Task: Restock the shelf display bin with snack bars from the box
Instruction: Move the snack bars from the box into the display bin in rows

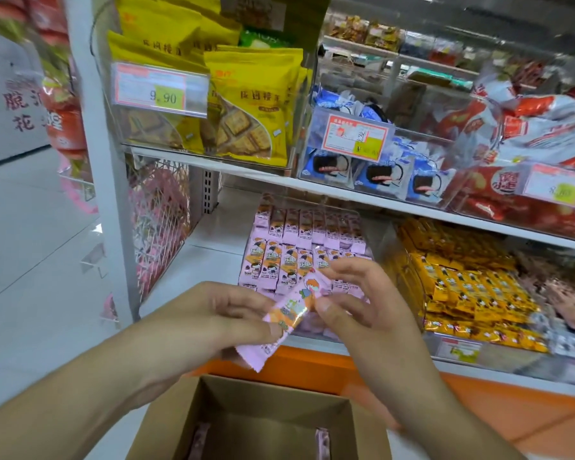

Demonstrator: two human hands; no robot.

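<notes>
Pink and orange wrapping marks the snack bar (292, 313) that the person holds slantwise over the open cardboard box (256, 423), just in front of the shelf. On the left, the left hand (213, 323) pinches the bar's lower end between thumb and fingers; to the right, the right hand (352, 293) pinches its upper end. The step in hand looks like carrying one bar from box to display bin (306, 247), which sits just beyond the hands on the lower shelf and already holds rows of matching pink bars standing on end. The next move likely calls for turning the bar upright and slipping it into the front row without toppling its neighbours; a few more bars show at the bottom of the box. Reading left to right above: a price tag (161, 89) reads 9.90 on the bin of yellow biscuit bags (249, 104); other tags and the wrapper's print are too blurred to read.
</notes>
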